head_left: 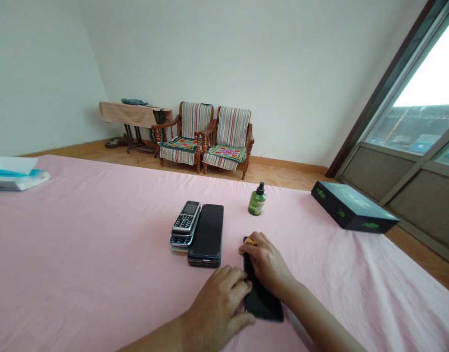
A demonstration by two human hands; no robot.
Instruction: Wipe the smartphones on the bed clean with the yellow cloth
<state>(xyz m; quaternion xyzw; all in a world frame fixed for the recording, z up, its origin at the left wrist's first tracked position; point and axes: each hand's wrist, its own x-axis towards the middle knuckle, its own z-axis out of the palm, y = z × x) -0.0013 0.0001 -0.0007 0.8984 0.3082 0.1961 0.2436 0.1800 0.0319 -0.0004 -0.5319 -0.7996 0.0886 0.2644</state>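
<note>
A black smartphone (263, 303) or small tablet lies flat on the pink bedsheet, its dark screen facing up. Along its left edge, my left hand (220, 305) holds it, fingers bent over the side and thumb near the lower corner. My right hand (264, 259) is closed over the upper part of the screen, pinching a small yellow-orange cloth-like piece (249, 241) that my fingers mostly hide. To the left are a stack of smartphones (207, 230) and, beside it, a stack of keypad phones (186, 217). A green spray bottle (257, 201) with a black top stands upright beyond my right hand.
At the right edge of the bed sits a black box (351, 205) with green markings. A white and blue packet (17, 175) lies far left. Past the bed stand two wooden armchairs (197, 139) and a cloth-covered sewing-machine table (134, 115) against the wall.
</note>
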